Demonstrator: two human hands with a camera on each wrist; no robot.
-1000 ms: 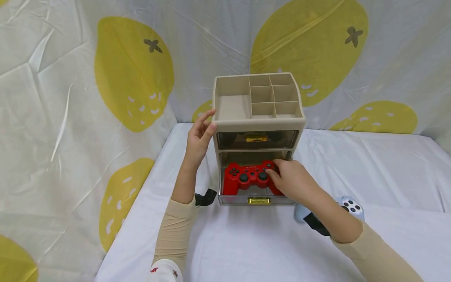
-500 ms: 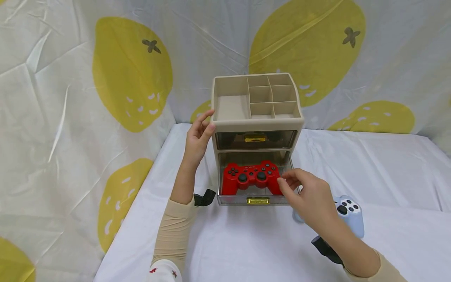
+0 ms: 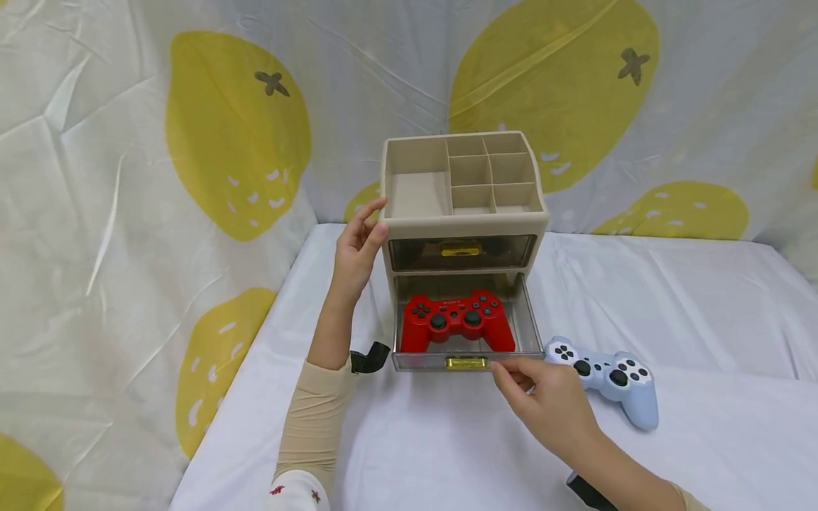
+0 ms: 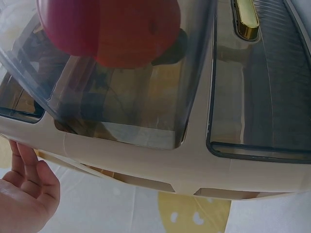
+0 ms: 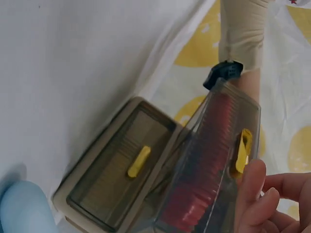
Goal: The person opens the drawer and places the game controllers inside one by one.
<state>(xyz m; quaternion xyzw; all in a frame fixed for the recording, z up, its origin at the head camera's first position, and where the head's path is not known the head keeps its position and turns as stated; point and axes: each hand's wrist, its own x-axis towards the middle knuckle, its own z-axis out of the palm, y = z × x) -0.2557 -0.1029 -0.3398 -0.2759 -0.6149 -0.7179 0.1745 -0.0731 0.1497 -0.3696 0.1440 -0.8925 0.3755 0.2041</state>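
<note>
A beige desktop organizer (image 3: 465, 223) stands upright on the white cloth. Its middle drawer (image 3: 422, 363), clear and gold-handled, is pulled out with a red game controller (image 3: 456, 325) lying in it. My left hand (image 3: 358, 248) rests its fingers on the organizer's left side; the left wrist view shows those fingers (image 4: 31, 167) against the beige casing. At the drawer front, the fingertips of my right hand (image 3: 552, 401) are beside the right end of the gold handle (image 3: 466, 363). In the right wrist view, fingertips (image 5: 255, 172) appear close to this handle, contact unclear.
A light-blue game controller (image 3: 613, 376) lies on the cloth right of the drawer. Above the open drawer is a closed one (image 3: 415, 255), topped by divided compartments (image 3: 473, 170); another closed drawer (image 5: 121, 170) sits below. A lemon-patterned curtain (image 3: 371, 85) hangs behind.
My right hand has left the red controller's right side, moved out of the drawer and come down to its front handle. The blue controller is now uncovered. My left hand stays put.
</note>
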